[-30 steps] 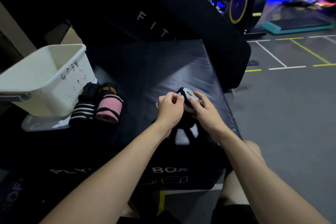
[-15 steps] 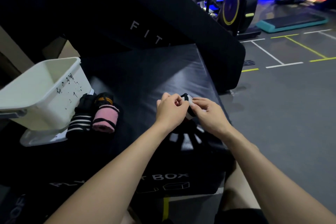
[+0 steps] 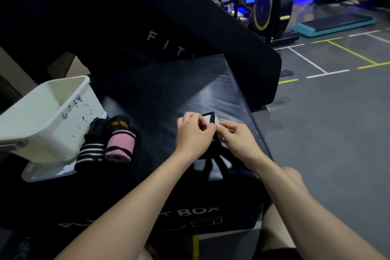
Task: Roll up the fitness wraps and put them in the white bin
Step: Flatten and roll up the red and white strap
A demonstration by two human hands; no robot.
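Note:
My left hand (image 3: 194, 133) and my right hand (image 3: 236, 139) meet over the black plyo box (image 3: 168, 95) and together pinch the rolled end of a black-and-white fitness wrap (image 3: 211, 117). Its loose striped tail (image 3: 213, 167) trails toward me between my wrists. The white bin (image 3: 48, 116) stands tilted at the left on its lid. Beside the bin lie three rolled wraps: a black-and-white striped wrap (image 3: 90, 150), a pink wrap (image 3: 120, 145) and a black-and-orange wrap (image 3: 118, 123).
A large black padded block (image 3: 147, 17) leans behind the box. The box's right edge drops to the grey gym floor (image 3: 327, 143). An exercise bike (image 3: 268, 8) and a teal step platform (image 3: 333, 23) stand far right. My knee (image 3: 293, 177) shows below the right arm.
Both hands have kept turning the wrap's rolled end, which looks smaller between my fingers. The camera has tipped up, so everything sits lower in the view.

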